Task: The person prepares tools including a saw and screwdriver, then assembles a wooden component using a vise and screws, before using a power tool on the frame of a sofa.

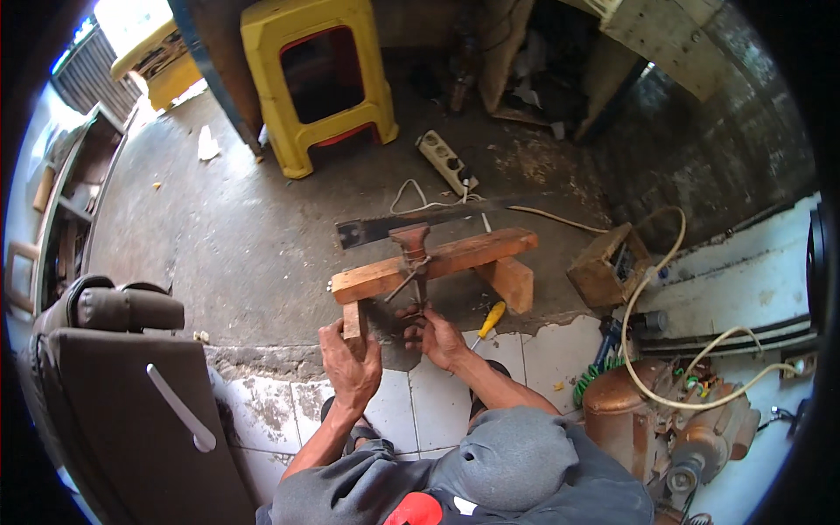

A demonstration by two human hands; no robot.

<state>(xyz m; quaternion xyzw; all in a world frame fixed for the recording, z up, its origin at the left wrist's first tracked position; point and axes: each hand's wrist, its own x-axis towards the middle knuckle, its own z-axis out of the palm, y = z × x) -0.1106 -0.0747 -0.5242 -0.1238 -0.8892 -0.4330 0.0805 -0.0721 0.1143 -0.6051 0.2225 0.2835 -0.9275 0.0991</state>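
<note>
In front of me stands a low wooden bench, its thick beam (481, 252) running left to right on short legs. A small rusty bench vise (410, 241) sits across the middle of the beam, with its turning bar slanting down to the left. My left hand (350, 374) is closed round the short wooden leg (353, 318) at the beam's near left end. Just below the vise, my right hand (443, 344) has its fingers curled together under the lower screw; what they grip is hidden. A screwdriver with a yellow handle (493, 320) lies to the right of that hand.
Behind the bench lie a dark metal bar (385, 229) and a power strip (444, 163) with a cable. A yellow stool (322, 79) stands farther back. At right are a wooden box (608, 262) and a brown compressor (626, 407); a dark padded seat (131, 411) is at left.
</note>
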